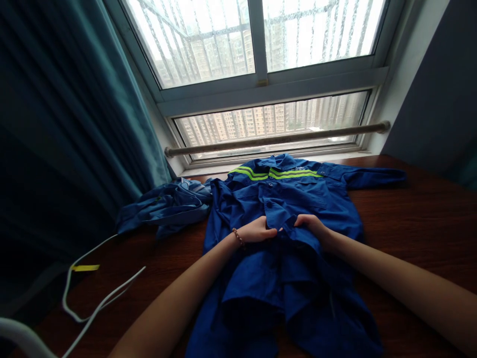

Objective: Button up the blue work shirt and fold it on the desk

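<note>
A blue work shirt [298, 199] with yellow-green reflective stripes lies spread front-up on a dark wooden table [417, 219], collar toward the window. My left hand [257, 230], a bead bracelet on its wrist, pinches the shirt's front placket at mid-chest. My right hand [310, 224] grips the opposite edge of the placket, a few centimetres away. Both hands have fingers closed on the fabric. The shirt's lower part hangs toward me over the table edge.
A second crumpled blue garment [167, 206] lies left of the shirt. A white cable [97, 303] with a yellow tag loops across the table's left front. A teal curtain [74, 124] hangs at the left; a window and metal bar [276, 139] stand behind.
</note>
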Action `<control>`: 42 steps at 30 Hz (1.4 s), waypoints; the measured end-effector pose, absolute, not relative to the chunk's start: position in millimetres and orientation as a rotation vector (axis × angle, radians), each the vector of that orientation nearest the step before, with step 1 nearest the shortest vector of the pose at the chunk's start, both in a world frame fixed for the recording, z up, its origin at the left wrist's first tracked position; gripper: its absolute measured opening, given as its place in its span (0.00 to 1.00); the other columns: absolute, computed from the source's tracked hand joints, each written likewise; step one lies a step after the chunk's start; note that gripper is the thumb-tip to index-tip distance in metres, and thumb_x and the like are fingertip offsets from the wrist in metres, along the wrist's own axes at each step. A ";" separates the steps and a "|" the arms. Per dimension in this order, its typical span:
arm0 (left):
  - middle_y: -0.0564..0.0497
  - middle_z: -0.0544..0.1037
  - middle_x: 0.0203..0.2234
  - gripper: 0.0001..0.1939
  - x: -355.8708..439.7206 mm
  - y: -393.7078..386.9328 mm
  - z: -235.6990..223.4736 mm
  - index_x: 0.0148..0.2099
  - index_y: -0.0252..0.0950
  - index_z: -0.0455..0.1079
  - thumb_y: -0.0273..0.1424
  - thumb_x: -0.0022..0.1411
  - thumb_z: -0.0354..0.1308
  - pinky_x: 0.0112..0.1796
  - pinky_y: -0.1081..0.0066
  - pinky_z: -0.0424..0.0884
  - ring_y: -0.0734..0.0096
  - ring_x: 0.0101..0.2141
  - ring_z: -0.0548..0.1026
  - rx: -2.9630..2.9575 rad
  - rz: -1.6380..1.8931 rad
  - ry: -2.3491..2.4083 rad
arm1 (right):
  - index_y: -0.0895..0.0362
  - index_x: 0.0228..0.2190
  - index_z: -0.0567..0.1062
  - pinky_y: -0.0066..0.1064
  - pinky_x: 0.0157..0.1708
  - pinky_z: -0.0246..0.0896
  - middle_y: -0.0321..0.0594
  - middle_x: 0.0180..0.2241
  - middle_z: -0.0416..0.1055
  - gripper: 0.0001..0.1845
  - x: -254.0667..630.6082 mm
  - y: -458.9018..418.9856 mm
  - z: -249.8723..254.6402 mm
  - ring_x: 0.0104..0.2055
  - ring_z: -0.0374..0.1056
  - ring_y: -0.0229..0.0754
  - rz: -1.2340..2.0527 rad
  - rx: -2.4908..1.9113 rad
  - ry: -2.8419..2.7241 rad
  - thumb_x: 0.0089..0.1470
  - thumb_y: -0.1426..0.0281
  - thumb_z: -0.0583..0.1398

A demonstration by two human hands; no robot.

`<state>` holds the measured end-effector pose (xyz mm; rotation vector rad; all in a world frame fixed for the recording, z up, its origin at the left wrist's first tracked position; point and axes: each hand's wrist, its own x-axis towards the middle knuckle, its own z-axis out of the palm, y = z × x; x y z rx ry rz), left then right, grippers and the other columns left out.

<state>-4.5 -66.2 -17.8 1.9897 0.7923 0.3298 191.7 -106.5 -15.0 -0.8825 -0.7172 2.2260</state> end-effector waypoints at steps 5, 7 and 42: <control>0.54 0.66 0.14 0.31 -0.4 -64.4 -23.8 0.27 0.31 0.64 0.57 0.51 0.42 0.19 0.77 0.61 0.77 0.16 0.65 1.854 0.309 0.933 | 0.67 0.35 0.73 0.33 0.36 0.63 0.44 0.25 0.73 0.20 191.3 -104.7 -16.0 0.29 0.69 0.43 2.279 -0.820 -0.684 0.41 0.75 0.49; 0.54 0.66 0.13 0.29 2.6 -66.9 -23.0 0.24 0.31 0.63 0.55 0.52 0.43 0.19 0.77 0.60 0.77 0.16 0.65 1.853 0.327 0.959 | 0.68 0.36 0.73 0.34 0.38 0.63 0.44 0.26 0.73 0.20 191.1 -104.9 -15.8 0.30 0.70 0.43 2.284 -0.820 -0.673 0.41 0.75 0.48; 0.49 0.74 0.28 0.17 -4.4 -64.3 -15.3 0.37 0.29 0.69 0.36 0.48 0.61 0.26 0.76 0.65 0.75 0.25 0.71 1.744 0.225 0.801 | 0.67 0.33 0.74 0.25 0.30 0.63 0.46 0.30 0.73 0.16 221.0 -93.2 -8.6 0.29 0.69 0.39 2.395 -0.383 -1.204 0.38 0.72 0.62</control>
